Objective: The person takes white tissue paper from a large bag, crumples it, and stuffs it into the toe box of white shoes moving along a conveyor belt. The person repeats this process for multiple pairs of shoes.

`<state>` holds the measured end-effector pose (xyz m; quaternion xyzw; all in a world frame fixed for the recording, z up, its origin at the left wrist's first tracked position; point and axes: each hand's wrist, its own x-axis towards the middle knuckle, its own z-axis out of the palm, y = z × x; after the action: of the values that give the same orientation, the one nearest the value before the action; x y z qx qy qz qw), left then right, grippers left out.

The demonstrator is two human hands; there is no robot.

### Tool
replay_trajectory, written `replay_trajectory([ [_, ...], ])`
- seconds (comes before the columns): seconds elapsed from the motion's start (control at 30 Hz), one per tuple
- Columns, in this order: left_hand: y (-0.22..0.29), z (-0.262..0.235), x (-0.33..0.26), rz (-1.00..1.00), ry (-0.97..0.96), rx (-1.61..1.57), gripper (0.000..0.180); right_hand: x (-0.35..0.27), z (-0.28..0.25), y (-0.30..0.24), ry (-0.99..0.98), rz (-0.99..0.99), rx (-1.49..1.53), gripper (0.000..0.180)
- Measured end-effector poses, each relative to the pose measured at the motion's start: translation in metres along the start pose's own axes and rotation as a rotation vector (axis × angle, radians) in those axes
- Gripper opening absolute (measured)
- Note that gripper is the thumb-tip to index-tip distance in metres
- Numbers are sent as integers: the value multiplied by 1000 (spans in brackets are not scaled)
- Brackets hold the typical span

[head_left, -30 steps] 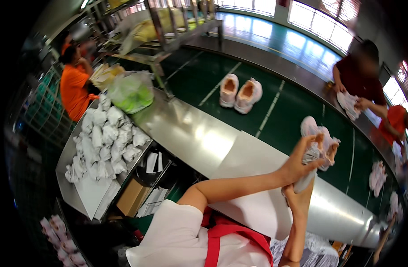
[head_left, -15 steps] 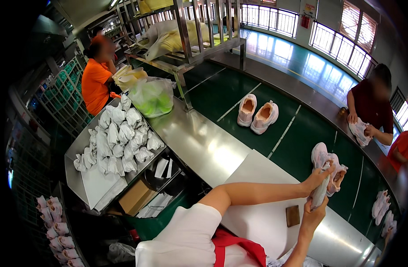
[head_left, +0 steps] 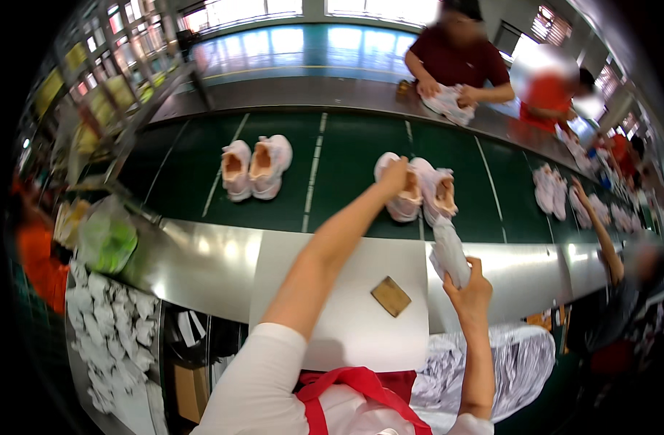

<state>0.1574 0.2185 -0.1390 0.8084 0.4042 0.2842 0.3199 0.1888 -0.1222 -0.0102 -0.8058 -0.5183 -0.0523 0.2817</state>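
Note:
A pair of pale pink-white sneakers stands on the green conveyor belt in front of me. My left hand (head_left: 395, 176) is closed on the upper of the left sneaker (head_left: 404, 206), its fingertips partly hidden. Beside it is the right sneaker (head_left: 439, 192), its peach lining showing. My right hand (head_left: 471, 288) grips a long wad of white paper (head_left: 449, 254) by its near end. The wad's far end reaches the near end of the right sneaker; whether it touches, I cannot tell.
A white board (head_left: 339, 297) with a small brown block (head_left: 391, 296) lies on the steel ledge. Another sneaker pair (head_left: 256, 170) is farther left on the belt. A tray of paper wads (head_left: 114, 333) stands at lower left. Co-workers handle shoes across the belt.
My left hand has gone from the paper wad to the left sneaker. My right hand keeps the wad, now lower beside the pair. The view has swung to the right.

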Motion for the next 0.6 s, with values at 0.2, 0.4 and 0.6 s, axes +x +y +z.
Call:
replay_trajectory([
  [0.2, 6, -56, -27, 186, -226, 26, 35, 54, 35, -6, -98, -139, -110, 41],
  [0.4, 9, -78, -31, 171, -295, -52, 33, 135, 92, -50, -245, -285, -271, 38],
  [0.6, 14, -71, -24, 203, -290, -54, 34, 167, 164, -37, -337, -326, -348, 43],
])
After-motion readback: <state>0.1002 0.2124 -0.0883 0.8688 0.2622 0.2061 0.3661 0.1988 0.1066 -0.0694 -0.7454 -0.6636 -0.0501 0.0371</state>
